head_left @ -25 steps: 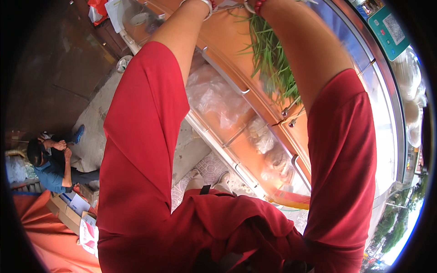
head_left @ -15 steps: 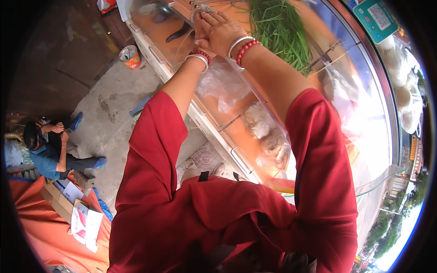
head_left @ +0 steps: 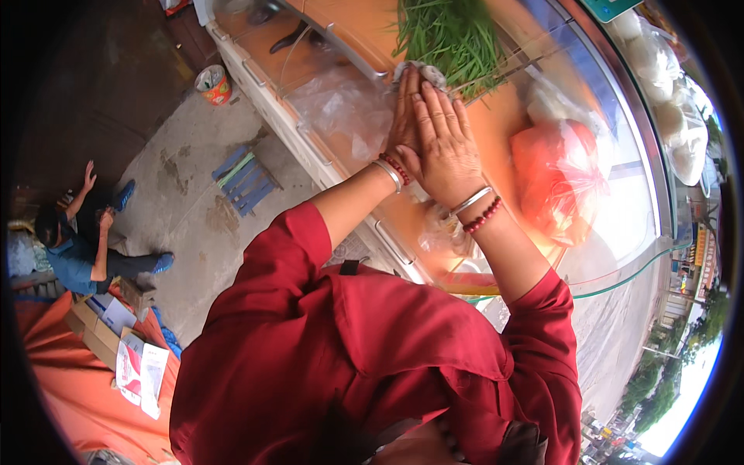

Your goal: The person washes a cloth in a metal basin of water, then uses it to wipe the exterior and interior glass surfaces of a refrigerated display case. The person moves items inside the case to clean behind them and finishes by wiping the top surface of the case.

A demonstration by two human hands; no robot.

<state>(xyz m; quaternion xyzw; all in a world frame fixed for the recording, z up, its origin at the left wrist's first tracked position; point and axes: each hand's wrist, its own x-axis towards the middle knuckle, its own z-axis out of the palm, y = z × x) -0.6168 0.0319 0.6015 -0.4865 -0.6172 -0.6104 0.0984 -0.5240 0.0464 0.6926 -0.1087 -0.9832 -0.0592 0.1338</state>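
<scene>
The left hand [head_left: 401, 128] and right hand [head_left: 448, 151] are together, flat with straight fingers, the right one partly over the left. Their fingertips touch a crumpled grey-white cloth [head_left: 431, 75] on the orange counter [head_left: 497, 136]. Just past the cloth lie long, thin green leaves [head_left: 449, 43]. A big, shiny red plastic bag [head_left: 559, 182] sits to the right. Crinkly see-through plastic [head_left: 341, 108] lies to the left. Farther left, a blue slatted stool [head_left: 246, 184] stands on the grey floor [head_left: 174, 209].

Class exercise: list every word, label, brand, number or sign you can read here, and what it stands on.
No text is clear enough to quote.
White-and-pink sheet: printing too small.
Orange-red tub: markings too small.
Yellow sign at far right: too small and blurred.
Green panel: cut off, nothing legible.
</scene>
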